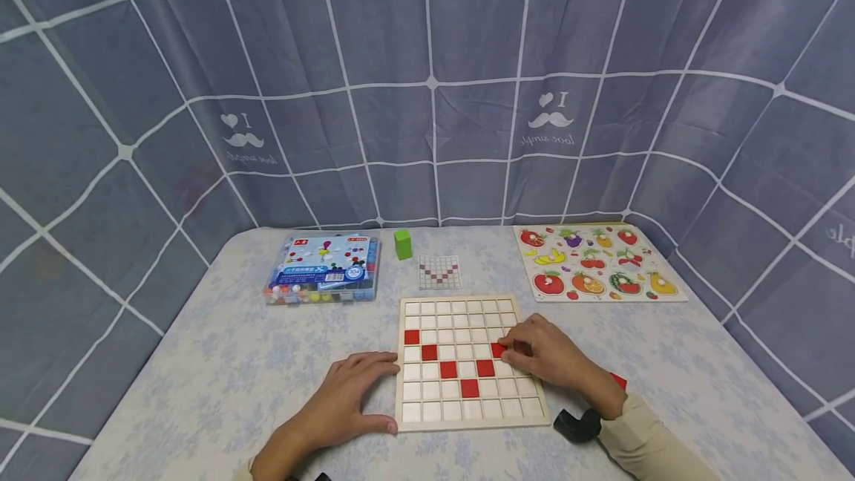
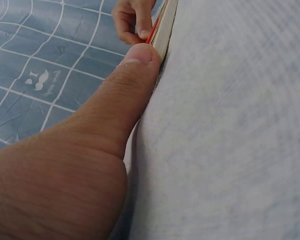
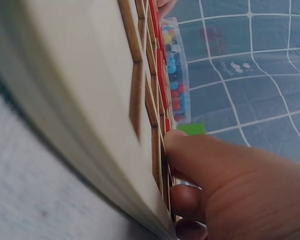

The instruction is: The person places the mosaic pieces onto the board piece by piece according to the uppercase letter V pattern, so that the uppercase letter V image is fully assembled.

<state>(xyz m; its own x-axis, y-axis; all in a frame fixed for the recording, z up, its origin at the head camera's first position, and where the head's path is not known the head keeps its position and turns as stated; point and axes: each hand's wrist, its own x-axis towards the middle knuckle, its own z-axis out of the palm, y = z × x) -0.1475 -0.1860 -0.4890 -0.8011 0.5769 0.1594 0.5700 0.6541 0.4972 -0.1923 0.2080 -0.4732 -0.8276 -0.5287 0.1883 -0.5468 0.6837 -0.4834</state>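
A wooden grid board [image 1: 474, 425] lies on the table, its square cells pale. Several red square tiles [image 1: 470, 389] sit in its cells in a slanting V shape. At the board's right side my right hand [image 1: 551, 351] pinches a red tile [image 1: 498, 349] between thumb and fingers, at a cell in the V's right arm. My left hand [image 1: 347, 399] rests along the board's left edge, thumb and fingertips against the frame. In the left wrist view, the left thumb [image 2: 125, 85] touches the board's edge. Behind the board lies a small pattern card [image 1: 439, 273] showing a V of dark squares.
A clear plastic box [image 1: 323, 269] of coloured pieces stands at the back left. Nearby is a green block [image 1: 403, 244]. A fruit puzzle board [image 1: 597, 262] lies at the back right. Something red [image 1: 619, 380] shows partly behind the right wrist. A gridded curtain [image 1: 427, 132] surrounds the table.
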